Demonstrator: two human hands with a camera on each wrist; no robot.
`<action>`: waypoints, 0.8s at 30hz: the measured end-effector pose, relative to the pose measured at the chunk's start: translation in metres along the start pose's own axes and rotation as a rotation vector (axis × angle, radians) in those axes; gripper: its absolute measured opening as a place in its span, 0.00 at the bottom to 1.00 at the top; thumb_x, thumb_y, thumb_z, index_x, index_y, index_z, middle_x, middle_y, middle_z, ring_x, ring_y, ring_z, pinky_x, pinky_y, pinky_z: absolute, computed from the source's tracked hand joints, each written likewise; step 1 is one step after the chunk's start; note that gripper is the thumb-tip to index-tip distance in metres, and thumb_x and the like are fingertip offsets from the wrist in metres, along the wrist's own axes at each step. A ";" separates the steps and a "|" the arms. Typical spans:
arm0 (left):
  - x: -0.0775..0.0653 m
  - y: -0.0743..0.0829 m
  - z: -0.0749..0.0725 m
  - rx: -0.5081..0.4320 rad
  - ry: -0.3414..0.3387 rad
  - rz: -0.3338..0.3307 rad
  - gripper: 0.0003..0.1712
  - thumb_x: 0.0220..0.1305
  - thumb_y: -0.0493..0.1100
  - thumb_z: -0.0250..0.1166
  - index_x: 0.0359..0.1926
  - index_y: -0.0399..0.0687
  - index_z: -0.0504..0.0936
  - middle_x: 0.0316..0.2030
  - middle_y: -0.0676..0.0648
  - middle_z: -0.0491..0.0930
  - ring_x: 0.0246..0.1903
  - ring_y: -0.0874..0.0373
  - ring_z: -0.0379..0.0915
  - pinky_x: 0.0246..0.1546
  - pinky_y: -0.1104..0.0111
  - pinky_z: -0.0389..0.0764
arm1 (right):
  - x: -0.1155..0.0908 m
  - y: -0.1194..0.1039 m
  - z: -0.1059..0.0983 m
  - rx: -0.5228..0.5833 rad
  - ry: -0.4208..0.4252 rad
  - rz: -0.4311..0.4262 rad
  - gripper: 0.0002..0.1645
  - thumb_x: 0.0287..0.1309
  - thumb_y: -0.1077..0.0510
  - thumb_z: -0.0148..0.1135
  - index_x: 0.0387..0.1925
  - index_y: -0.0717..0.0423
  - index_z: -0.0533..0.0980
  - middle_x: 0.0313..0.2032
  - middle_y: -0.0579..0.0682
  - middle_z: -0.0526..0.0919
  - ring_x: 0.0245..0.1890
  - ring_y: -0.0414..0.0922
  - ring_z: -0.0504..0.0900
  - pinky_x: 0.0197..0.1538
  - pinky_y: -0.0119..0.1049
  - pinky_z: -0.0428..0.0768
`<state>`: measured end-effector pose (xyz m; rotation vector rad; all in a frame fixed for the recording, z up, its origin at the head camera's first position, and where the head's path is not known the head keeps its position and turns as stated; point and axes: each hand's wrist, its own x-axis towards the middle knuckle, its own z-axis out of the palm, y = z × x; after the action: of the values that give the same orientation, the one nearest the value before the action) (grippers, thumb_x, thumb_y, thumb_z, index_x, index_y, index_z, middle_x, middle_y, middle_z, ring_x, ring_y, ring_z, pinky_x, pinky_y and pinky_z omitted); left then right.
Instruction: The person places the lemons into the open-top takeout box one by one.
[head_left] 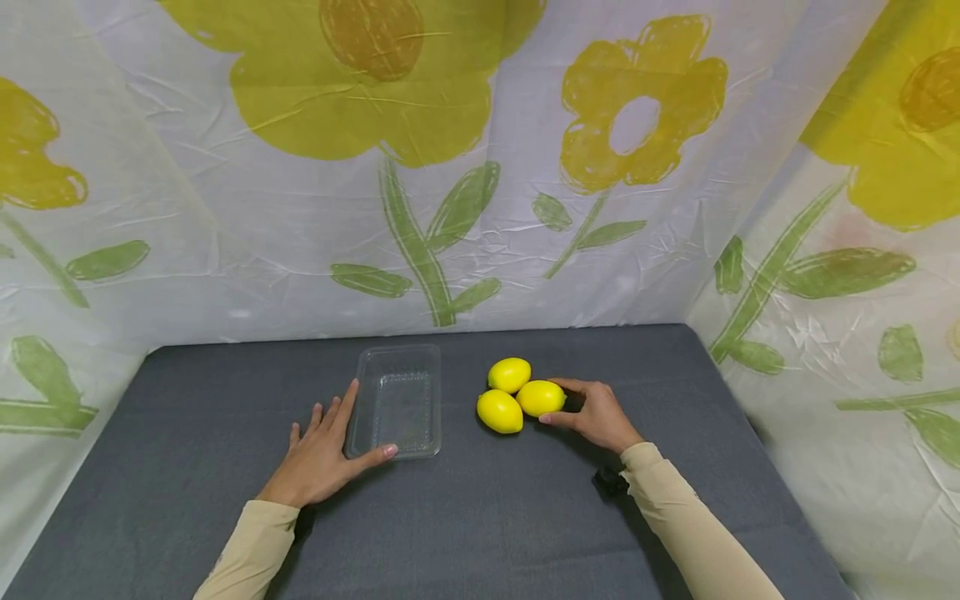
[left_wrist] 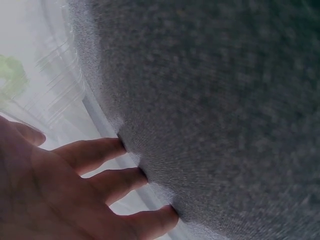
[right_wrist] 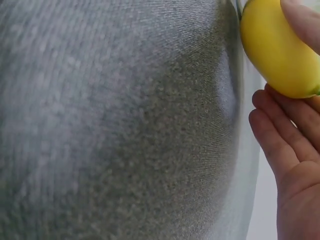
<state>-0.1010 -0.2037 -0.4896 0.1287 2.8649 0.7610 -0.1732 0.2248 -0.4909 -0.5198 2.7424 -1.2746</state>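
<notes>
My left hand [head_left: 318,462] lies at the left side of a clear plastic container [head_left: 401,408], fingers spread and thumb along its near edge. In the left wrist view, fingertips [left_wrist: 165,217] of that hand rest on the grey cloth. Three yellow lemons sit close together right of the container: a back lemon [head_left: 509,375], a front-left lemon [head_left: 499,412] and a right lemon [head_left: 541,398]. My right hand [head_left: 600,415] pinches the right lemon between thumb and fingers. The right wrist view shows this lemon [right_wrist: 277,50] with the thumb on one side and fingers against the other.
A dark grey cloth [head_left: 465,525] covers the table. White curtains [head_left: 262,217] with yellow flowers and green leaves hang behind it and at both sides. A small black object [head_left: 609,482] is at the right wrist, beside the beige sleeve [head_left: 690,517].
</notes>
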 end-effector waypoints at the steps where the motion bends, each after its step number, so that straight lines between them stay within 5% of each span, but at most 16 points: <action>1: 0.000 0.000 0.000 0.001 0.002 0.000 0.69 0.57 0.82 0.58 0.82 0.61 0.29 0.77 0.26 0.45 0.73 0.21 0.34 0.60 0.22 0.36 | 0.000 0.000 0.000 0.000 0.003 0.002 0.40 0.49 0.45 0.81 0.63 0.56 0.79 0.59 0.56 0.82 0.58 0.55 0.81 0.57 0.52 0.81; 24: 0.003 0.009 -0.001 0.046 0.001 -0.004 0.68 0.57 0.83 0.55 0.82 0.60 0.29 0.74 0.22 0.49 0.70 0.16 0.37 0.56 0.18 0.38 | 0.001 -0.022 -0.009 0.127 0.082 -0.035 0.40 0.48 0.49 0.81 0.63 0.57 0.79 0.60 0.56 0.82 0.60 0.54 0.81 0.60 0.50 0.79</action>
<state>-0.1035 -0.1965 -0.4844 0.1289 2.8841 0.6950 -0.1705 0.2179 -0.4688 -0.5168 2.7046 -1.4986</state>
